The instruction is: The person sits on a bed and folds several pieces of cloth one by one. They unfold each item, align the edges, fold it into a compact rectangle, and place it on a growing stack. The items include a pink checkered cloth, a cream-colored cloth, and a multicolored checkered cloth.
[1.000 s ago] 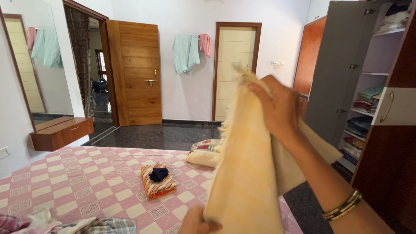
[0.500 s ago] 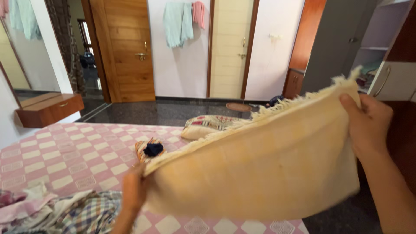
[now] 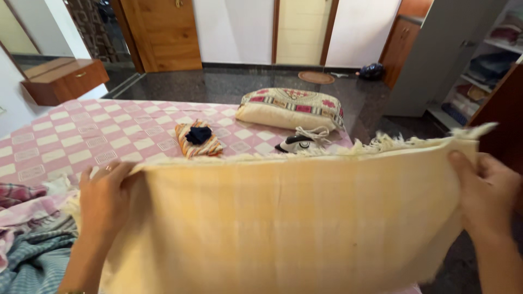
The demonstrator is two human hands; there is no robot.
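Left hand (image 3: 103, 201) grips cream cloth (image 3: 289, 223); right hand (image 3: 487, 193) likewise.

Left hand (image 3: 103, 198) and right hand (image 3: 487, 193) raised wide apart, fingers apparently pinched.

I hold the cloth (image 3: 294, 223) across the lower frame, my left hand (image 3: 103, 204) at its left edge, my right hand (image 3: 487, 196) at its right. Behind it on the bed (image 3: 81, 136) lie folded clothes (image 3: 199, 140) at centre, an iron (image 3: 298, 142) and pillow (image 3: 291, 108) to their right.
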